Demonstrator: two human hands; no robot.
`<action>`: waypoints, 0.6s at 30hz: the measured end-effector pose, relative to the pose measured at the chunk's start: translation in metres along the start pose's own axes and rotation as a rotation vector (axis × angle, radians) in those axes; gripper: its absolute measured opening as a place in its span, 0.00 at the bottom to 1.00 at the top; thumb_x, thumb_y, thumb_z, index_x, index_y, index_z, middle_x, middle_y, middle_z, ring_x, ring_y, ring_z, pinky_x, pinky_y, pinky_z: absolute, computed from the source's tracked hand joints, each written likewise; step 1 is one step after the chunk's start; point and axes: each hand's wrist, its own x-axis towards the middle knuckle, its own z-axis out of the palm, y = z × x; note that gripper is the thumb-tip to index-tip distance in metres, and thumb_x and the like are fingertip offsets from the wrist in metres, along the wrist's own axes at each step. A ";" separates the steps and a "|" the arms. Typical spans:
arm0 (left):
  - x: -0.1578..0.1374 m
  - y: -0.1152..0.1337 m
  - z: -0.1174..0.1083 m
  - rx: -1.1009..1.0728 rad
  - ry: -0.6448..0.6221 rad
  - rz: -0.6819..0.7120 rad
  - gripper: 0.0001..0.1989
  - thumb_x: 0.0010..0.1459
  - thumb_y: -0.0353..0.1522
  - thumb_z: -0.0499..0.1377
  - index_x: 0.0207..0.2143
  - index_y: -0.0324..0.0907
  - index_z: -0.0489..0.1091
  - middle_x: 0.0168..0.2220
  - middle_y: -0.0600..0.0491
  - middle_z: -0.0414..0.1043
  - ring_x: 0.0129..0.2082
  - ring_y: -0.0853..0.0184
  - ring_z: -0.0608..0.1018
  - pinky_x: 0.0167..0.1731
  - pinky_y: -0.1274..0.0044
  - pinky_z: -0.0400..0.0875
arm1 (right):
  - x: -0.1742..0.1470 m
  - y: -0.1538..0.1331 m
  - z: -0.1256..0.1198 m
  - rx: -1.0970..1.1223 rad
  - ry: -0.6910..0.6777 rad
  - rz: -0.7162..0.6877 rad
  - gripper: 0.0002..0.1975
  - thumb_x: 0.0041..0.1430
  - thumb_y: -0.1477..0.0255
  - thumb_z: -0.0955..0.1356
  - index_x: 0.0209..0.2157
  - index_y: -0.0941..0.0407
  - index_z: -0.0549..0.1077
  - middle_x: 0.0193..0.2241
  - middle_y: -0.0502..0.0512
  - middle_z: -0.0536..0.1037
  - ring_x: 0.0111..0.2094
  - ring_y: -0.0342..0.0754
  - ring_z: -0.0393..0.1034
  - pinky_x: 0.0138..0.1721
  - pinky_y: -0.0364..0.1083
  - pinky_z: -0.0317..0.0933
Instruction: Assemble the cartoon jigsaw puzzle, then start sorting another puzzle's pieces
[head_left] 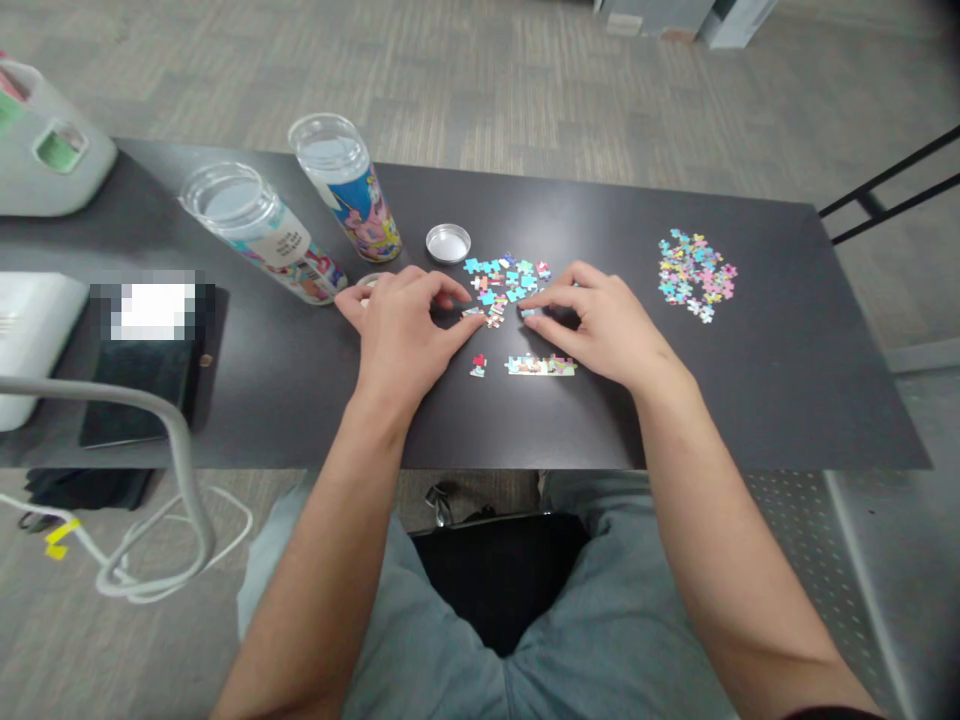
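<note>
Small jigsaw puzzle pieces (517,282), mostly light blue, lie loose between my two hands. My left hand (409,325) rests at the left side of this group, its fingers apart and the thumb tip touching pieces there. On the right side, my right hand (600,318) pinches a puzzle piece (531,312) between thumb and index finger; the fingers partly cover it. Nearer to me lies a joined strip of puzzle pieces (540,366). Left of the strip is a small red and white puzzle piece (478,366), perhaps two joined.
A pile of loose puzzle pieces (696,272) lies to the right. Two clear printed jars, a left jar (262,235) and a right jar (349,190), stand behind my left hand, near a round metal lid (448,244). A dark tablet-like object (142,390) and a grey cable (176,430) are at left.
</note>
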 end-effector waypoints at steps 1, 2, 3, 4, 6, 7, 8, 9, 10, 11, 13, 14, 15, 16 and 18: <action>-0.001 0.001 0.000 -0.002 0.002 0.002 0.07 0.73 0.40 0.79 0.45 0.52 0.85 0.47 0.50 0.88 0.53 0.45 0.84 0.70 0.40 0.63 | 0.001 0.000 0.000 0.006 0.024 0.010 0.09 0.78 0.67 0.79 0.55 0.43 0.93 0.51 0.59 0.86 0.52 0.63 0.83 0.61 0.64 0.72; -0.001 0.003 0.001 -0.003 0.003 0.006 0.07 0.75 0.40 0.78 0.45 0.52 0.85 0.48 0.50 0.88 0.54 0.45 0.84 0.70 0.39 0.63 | 0.003 -0.001 0.000 0.013 0.045 0.019 0.09 0.78 0.67 0.79 0.55 0.44 0.93 0.52 0.59 0.86 0.51 0.63 0.83 0.61 0.64 0.72; -0.002 0.006 0.003 -0.001 0.004 0.012 0.06 0.76 0.40 0.77 0.46 0.52 0.85 0.48 0.50 0.88 0.55 0.45 0.84 0.71 0.39 0.62 | 0.005 -0.002 0.001 0.018 0.062 0.026 0.10 0.78 0.67 0.78 0.55 0.44 0.92 0.52 0.59 0.86 0.51 0.63 0.83 0.61 0.64 0.73; -0.003 0.008 0.004 0.004 0.007 0.017 0.06 0.77 0.41 0.77 0.47 0.52 0.85 0.50 0.49 0.87 0.57 0.44 0.84 0.71 0.39 0.61 | 0.007 -0.005 0.003 0.019 0.074 0.032 0.10 0.78 0.67 0.78 0.56 0.45 0.92 0.52 0.59 0.86 0.51 0.63 0.83 0.61 0.64 0.74; -0.004 0.012 0.007 0.021 0.020 0.020 0.07 0.77 0.41 0.77 0.48 0.51 0.84 0.52 0.48 0.87 0.60 0.41 0.82 0.71 0.39 0.60 | 0.013 -0.011 0.009 0.013 0.085 0.049 0.10 0.79 0.66 0.78 0.57 0.45 0.92 0.51 0.59 0.86 0.51 0.63 0.83 0.60 0.64 0.75; -0.004 0.012 0.008 0.025 0.027 0.016 0.07 0.76 0.41 0.77 0.48 0.51 0.84 0.53 0.48 0.87 0.61 0.40 0.81 0.71 0.39 0.60 | 0.015 -0.014 0.012 0.007 0.088 0.060 0.10 0.79 0.65 0.78 0.56 0.45 0.92 0.50 0.59 0.86 0.50 0.63 0.83 0.59 0.64 0.75; -0.004 0.012 0.008 0.023 0.034 0.008 0.08 0.75 0.40 0.78 0.49 0.51 0.84 0.54 0.47 0.87 0.62 0.39 0.81 0.71 0.40 0.60 | 0.018 -0.017 0.016 0.000 0.091 0.072 0.09 0.79 0.65 0.78 0.56 0.45 0.92 0.49 0.59 0.86 0.50 0.63 0.83 0.59 0.63 0.75; -0.004 0.012 0.008 0.014 0.040 0.001 0.08 0.74 0.39 0.78 0.49 0.51 0.84 0.54 0.48 0.86 0.62 0.39 0.80 0.71 0.40 0.60 | 0.020 -0.019 0.018 -0.008 0.096 0.087 0.09 0.79 0.65 0.78 0.55 0.46 0.92 0.49 0.59 0.86 0.49 0.63 0.83 0.57 0.63 0.75; -0.004 0.010 0.007 0.003 0.043 -0.006 0.08 0.73 0.38 0.78 0.49 0.51 0.85 0.53 0.48 0.86 0.61 0.39 0.80 0.71 0.40 0.60 | 0.021 -0.021 0.021 -0.016 0.100 0.101 0.09 0.78 0.65 0.79 0.55 0.46 0.92 0.48 0.59 0.85 0.49 0.63 0.83 0.56 0.63 0.75; -0.004 0.009 0.006 -0.009 0.044 -0.013 0.07 0.74 0.37 0.78 0.49 0.51 0.85 0.52 0.49 0.86 0.61 0.39 0.80 0.71 0.41 0.60 | 0.022 -0.022 0.022 -0.023 0.104 0.112 0.08 0.77 0.66 0.80 0.54 0.47 0.93 0.48 0.59 0.85 0.48 0.63 0.83 0.55 0.63 0.75; -0.004 0.007 0.003 -0.021 0.044 -0.027 0.04 0.76 0.36 0.75 0.48 0.51 0.85 0.50 0.49 0.86 0.61 0.40 0.80 0.71 0.41 0.60 | 0.023 -0.022 0.024 -0.022 0.103 0.124 0.08 0.74 0.66 0.82 0.52 0.47 0.93 0.48 0.59 0.85 0.47 0.63 0.82 0.54 0.62 0.74; -0.004 0.006 0.002 -0.025 0.046 -0.031 0.02 0.78 0.36 0.74 0.48 0.51 0.85 0.50 0.49 0.86 0.60 0.41 0.81 0.71 0.40 0.60 | 0.024 -0.021 0.024 -0.012 0.097 0.125 0.08 0.73 0.66 0.83 0.51 0.47 0.92 0.48 0.59 0.85 0.47 0.62 0.82 0.54 0.62 0.74; -0.004 0.006 0.001 -0.029 0.049 -0.033 0.02 0.79 0.36 0.72 0.47 0.51 0.85 0.50 0.49 0.86 0.60 0.41 0.81 0.71 0.40 0.60 | 0.024 -0.020 0.024 0.002 0.089 0.123 0.07 0.72 0.66 0.83 0.50 0.47 0.92 0.47 0.58 0.84 0.47 0.62 0.82 0.54 0.62 0.74; -0.004 0.006 0.000 -0.035 0.056 -0.034 0.03 0.79 0.37 0.71 0.47 0.51 0.84 0.49 0.50 0.85 0.60 0.41 0.81 0.71 0.41 0.60 | 0.024 -0.019 0.024 0.019 0.080 0.119 0.06 0.72 0.66 0.83 0.49 0.47 0.92 0.47 0.58 0.84 0.47 0.61 0.81 0.55 0.62 0.74; -0.004 0.006 0.000 -0.048 0.068 -0.032 0.03 0.80 0.37 0.70 0.47 0.51 0.84 0.48 0.50 0.85 0.59 0.43 0.81 0.71 0.41 0.60 | 0.025 -0.017 0.022 0.056 0.057 0.103 0.05 0.72 0.67 0.82 0.48 0.47 0.91 0.47 0.57 0.84 0.47 0.61 0.81 0.57 0.62 0.73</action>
